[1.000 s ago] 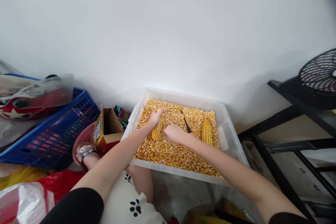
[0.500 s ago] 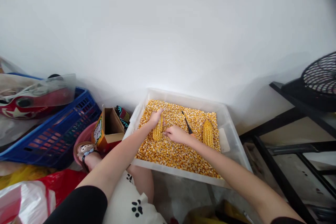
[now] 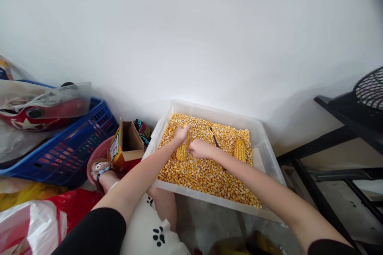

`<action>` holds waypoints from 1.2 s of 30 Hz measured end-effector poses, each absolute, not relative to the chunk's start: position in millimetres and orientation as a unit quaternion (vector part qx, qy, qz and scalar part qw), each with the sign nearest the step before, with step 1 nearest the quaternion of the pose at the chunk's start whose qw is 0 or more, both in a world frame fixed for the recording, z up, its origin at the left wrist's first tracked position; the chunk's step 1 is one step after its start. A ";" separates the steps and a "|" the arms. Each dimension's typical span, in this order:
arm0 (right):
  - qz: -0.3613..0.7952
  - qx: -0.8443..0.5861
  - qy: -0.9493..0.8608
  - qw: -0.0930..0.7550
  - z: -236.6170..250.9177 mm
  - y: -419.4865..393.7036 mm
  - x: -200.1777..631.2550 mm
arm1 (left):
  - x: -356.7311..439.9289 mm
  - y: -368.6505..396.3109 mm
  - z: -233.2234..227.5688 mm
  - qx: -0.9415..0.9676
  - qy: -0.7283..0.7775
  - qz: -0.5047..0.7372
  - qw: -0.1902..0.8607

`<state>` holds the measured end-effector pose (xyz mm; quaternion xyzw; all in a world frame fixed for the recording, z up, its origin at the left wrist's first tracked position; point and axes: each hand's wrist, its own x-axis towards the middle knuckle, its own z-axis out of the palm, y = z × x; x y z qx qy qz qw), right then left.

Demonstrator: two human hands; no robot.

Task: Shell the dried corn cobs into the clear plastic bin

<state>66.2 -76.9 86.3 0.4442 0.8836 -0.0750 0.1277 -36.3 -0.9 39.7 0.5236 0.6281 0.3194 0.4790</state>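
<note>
My left hand [image 3: 181,133] is wrapped round the upper end of a yellow ear of corn [image 3: 181,152], which it holds tilted over loose kernels. Against the cob's right side sits my right hand [image 3: 200,148], closed, its fingertips at the kernel rows; anything inside them is hidden. Loose corn kernels [image 3: 203,175] fill much of a translucent plastic bin [image 3: 206,198]. A second ear of corn [image 3: 239,150] lies on the kernels to the right, partly behind my right forearm. Just beyond my right wrist rests a thin dark tool, perhaps a screwdriver [image 3: 214,137], its near end covered.
On the left stand a blue plastic basket [image 3: 74,143] holding a red helmet [image 3: 36,118], and an open cardboard box [image 3: 131,154]. A black metal frame [image 3: 311,187] with a fan [image 3: 371,89] is at the right. A white wall [image 3: 191,40] rises behind the bin.
My right hand has come up slightly and now touches the cob's side. The left hand keeps its hold. The whole view has shifted a little.
</note>
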 end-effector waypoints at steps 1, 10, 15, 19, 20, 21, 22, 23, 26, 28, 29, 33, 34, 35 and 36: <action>-0.097 0.437 0.885 0.132 88.5 -73.4 65.9 | -36.6 -1.5 41.5 0.530 0.627 0.323 0.470; -0.026 0.494 0.852 0.173 100.6 -104.0 52.4 | -36.9 -4.2 38.3 0.503 0.626 0.332 0.495; -0.016 0.545 0.824 0.153 102.6 -122.7 63.3 | -37.4 1.6 29.6 0.517 0.636 0.330 0.468; -0.022 0.560 0.814 0.154 98.3 -125.4 68.2 | -36.7 3.7 28.1 0.537 0.644 0.320 0.442; -0.025 0.560 0.814 0.153 97.1 -125.4 67.9 | -36.5 3.8 28.0 0.538 0.645 0.320 0.438; -0.025 0.560 0.815 0.150 96.1 -125.4 67.1 | -36.3 3.8 27.8 0.539 0.647 0.319 0.436; -0.023 0.558 0.817 0.145 95.2 -125.3 66.2 | -36.2 3.8 27.7 0.539 0.648 0.317 0.435; -0.020 0.556 0.819 0.142 94.5 -125.1 65.1 | -36.1 3.7 27.5 0.541 0.648 0.314 0.435; -0.013 0.548 0.823 0.150 93.1 -124.3 62.4 | -36.1 3.7 27.1 0.546 0.651 0.306 0.429; -0.016 0.542 0.825 0.157 92.6 -123.9 60.9 | -36.2 3.8 26.8 0.551 0.651 0.304 0.423; -0.017 0.541 0.826 0.158 92.4 -123.7 60.3 | -36.2 3.7 26.8 0.553 0.651 0.305 0.422; -0.011 0.544 0.824 0.156 91.8 -123.2 58.2 | -36.2 2.9 27.9 0.551 0.653 0.303 0.421; -0.010 0.545 0.824 0.156 91.9 -122.9 58.0 | -36.2 2.5 28.4 0.550 0.656 0.301 0.420; -0.011 0.544 0.824 0.157 92.2 -122.5 57.7 | -36.2 2.2 29.0 0.550 0.658 0.299 0.419; -0.012 0.543 0.825 0.160 92.8 -121.9 57.4 | -36.2 1.9 29.5 0.550 0.660 0.295 0.417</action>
